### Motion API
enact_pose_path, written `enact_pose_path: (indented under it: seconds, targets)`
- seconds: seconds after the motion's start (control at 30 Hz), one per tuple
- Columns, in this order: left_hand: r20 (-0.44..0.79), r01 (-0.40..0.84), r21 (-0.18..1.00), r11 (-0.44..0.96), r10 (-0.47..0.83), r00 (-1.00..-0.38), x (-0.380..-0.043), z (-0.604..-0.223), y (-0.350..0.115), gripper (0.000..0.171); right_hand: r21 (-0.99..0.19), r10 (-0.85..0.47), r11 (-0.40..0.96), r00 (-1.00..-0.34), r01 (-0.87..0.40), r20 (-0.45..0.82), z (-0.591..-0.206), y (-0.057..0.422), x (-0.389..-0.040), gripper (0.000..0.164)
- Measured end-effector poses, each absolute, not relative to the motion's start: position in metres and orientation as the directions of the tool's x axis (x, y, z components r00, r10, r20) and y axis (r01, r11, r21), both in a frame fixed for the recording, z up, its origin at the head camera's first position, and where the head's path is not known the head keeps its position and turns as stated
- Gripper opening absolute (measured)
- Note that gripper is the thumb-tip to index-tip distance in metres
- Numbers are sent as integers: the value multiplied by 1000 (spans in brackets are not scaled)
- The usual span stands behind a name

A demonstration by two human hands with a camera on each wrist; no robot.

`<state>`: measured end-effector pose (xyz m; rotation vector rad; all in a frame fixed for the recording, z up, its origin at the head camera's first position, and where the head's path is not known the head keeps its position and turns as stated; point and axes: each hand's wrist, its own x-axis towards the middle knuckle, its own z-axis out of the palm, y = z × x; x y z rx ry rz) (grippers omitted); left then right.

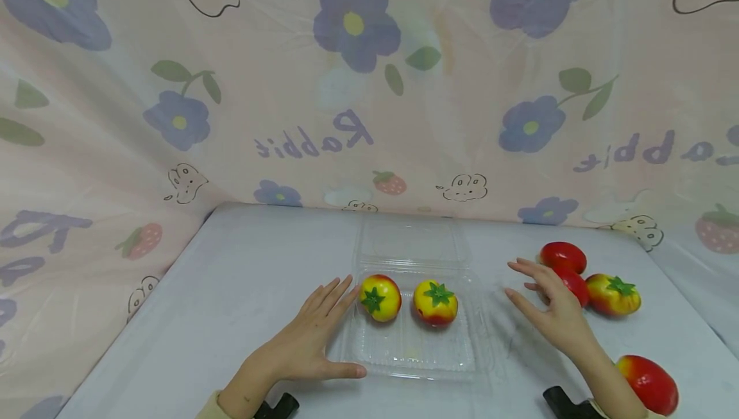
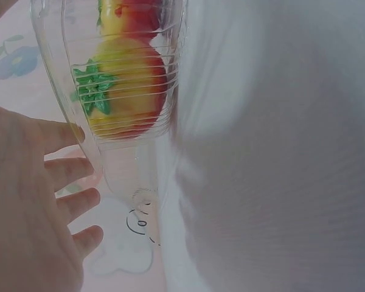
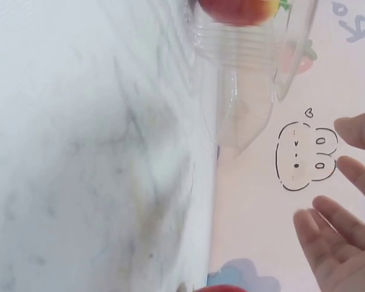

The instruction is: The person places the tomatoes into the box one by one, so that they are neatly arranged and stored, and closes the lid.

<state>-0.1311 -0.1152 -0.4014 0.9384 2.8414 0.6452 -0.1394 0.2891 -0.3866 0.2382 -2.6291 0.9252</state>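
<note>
A clear plastic clamshell box [image 1: 416, 358] lies with its lid [image 1: 412, 242] folded back. Inside it sit two red-and-yellow tomato-like fruits with green leafy tops, a left one [image 1: 380, 298] and a right one [image 1: 435, 303]. My left hand [image 1: 308, 335] spreads along the box's left side, thumb apart; its fingers are at the rim in the left wrist view, and no object is in its grasp. To the right of the box, my right hand [image 1: 554, 313] hovers with loosely bent fingers, holding nothing. It partly covers a red fruit [image 1: 573, 286] in the head view.
Right of the right hand are a red fruit [image 1: 562, 257] and a yellow-red one with a green top [image 1: 614, 294]. Another red-yellow fruit [image 1: 648, 384] lies by the right forearm. A patterned curtain [image 1: 404, 111] hangs behind the white table [image 1: 248, 265].
</note>
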Motion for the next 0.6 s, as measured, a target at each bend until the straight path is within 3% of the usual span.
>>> enact_pose_path:
  seconds: [0.6]
  targets:
    - [43,544,430,720,586,-809,-131,-401,-116,113,-546,-34,797,-921,-259,388,-395,312,-141,54]
